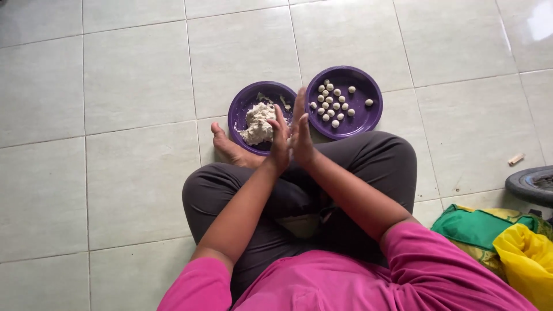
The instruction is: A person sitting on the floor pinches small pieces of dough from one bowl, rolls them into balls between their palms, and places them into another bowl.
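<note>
I sit cross-legged on a tiled floor. My left hand (280,140) and my right hand (300,128) are pressed flat together, palm to palm, with the fingers stretched out, just above my knees. Whatever lies between the palms is hidden. Right behind the hands stand two purple plates. The left plate (241,105) holds a rough lump of pale dough (257,122). Several small dough balls (332,103) lie on the right plate (368,121). My bare foot (228,147) rests against the left plate's near edge.
Pale floor tiles surround the plates. At the right edge lies a black tyre (531,184), with a small wooden scrap (515,159) beyond it. A green bag (479,228) and a yellow plastic bag (529,262) sit by my right knee.
</note>
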